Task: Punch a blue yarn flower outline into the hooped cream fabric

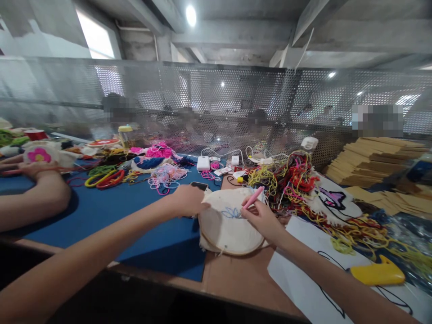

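Room: bare concrete ceiling (232,33) with beams and bright lamps.
Screen: I see a tall perforated metal sheet (202,90) running behind the work area, with blurred shapes beyond it.
Table: brown top (236,283), a dark blue mat (101,225) covering much of its left part.
Neighbour: at my far left, another person's arm (37,202) rests on the mat, a hand at a white cloth with a pink flower (39,155).
Yarn: a big tangled heap (297,180), red, yellow and dark, spreads behind and to the right of my work.
Brown stack: folded pieces (374,157) piled at the far right.
Paper: white sheet (290,261) under my right forearm.
Hoop: round frame (232,238) stretched with pale cloth, in front of me between both hands, over the mat's right edge.
Left hand: curled (189,200) at the hoop's upper-left rim; its far fingers are hidden, so I cannot tell whether they clamp it.
Right hand: thumb and fingers (261,220) pinch a pink pen (254,198), tilted over the cloth.
Scissors: red and yellow handles (111,178) on the mat.
Stitches: blue looping lines (231,212) on the cloth, beside the pen's lower end.
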`<state>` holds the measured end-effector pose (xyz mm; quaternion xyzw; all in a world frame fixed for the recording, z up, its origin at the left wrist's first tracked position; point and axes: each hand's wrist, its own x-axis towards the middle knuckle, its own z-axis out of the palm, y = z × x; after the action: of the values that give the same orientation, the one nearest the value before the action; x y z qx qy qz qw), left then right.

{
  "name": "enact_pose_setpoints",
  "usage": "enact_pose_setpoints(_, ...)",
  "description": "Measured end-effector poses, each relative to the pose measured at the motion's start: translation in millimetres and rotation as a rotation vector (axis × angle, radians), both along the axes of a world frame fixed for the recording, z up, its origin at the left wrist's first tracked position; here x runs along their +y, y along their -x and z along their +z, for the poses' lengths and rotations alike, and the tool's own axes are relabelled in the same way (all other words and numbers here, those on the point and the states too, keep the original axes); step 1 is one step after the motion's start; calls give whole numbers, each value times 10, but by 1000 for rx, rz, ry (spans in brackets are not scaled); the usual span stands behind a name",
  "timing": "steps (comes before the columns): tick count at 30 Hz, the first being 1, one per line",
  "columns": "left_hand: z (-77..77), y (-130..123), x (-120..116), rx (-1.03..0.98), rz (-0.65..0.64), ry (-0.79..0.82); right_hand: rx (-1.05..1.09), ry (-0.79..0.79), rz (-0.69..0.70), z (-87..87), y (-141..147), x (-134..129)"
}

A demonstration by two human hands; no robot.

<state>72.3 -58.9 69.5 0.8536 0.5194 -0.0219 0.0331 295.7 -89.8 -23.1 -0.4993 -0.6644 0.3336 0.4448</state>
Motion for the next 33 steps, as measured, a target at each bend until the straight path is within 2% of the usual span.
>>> enact_pose_setpoints(2, -160, 222, -101, -101, 74, 166, -51, 17, 27, 36, 3, -9)
enact_pose_setpoints(5, -338, 379, -272, -378, 211, 345, -92, 31, 72, 70, -15, 14)
enact_pose_setpoints(7, -390, 386, -376, -629, 262, 526, -117, 55, 102, 87, -39, 39)
enact_pose_setpoints(11, -386, 246, -522, -1234, 355, 906, -181, 92, 114, 135, -75, 69)
enact_pose_setpoints(13, -402, 132, -561, -1450, 433, 899, -206, 76, 112, 167, -81, 70)
enact_pose_setpoints(15, -456, 16, -573, -1575, 513, 802, -255, 57, 122, 207, -80, 69)
enact_pose_setpoints(19, -590, -145, -521, -1808, 562, 645, -324, 79, 152, 332, -71, 81)
enact_pose_setpoints(22, -612, -203, -457, -1837, 480, 772, -353, 96, 182, 436, -56, 105)
enact_pose_setpoints(25, -594, -243, -415, -1762, 415, 917, -390, 94, 191, 484, -34, 136)
enact_pose_setpoints(29, -609, -259, -348, -1638, 478, 800, -424, 61, 191, 474, -13, 167)
enact_pose_setpoints(33, -596, -219, -241, -1480, 470, 730, -434, 3, 180, 471, -24, 157)
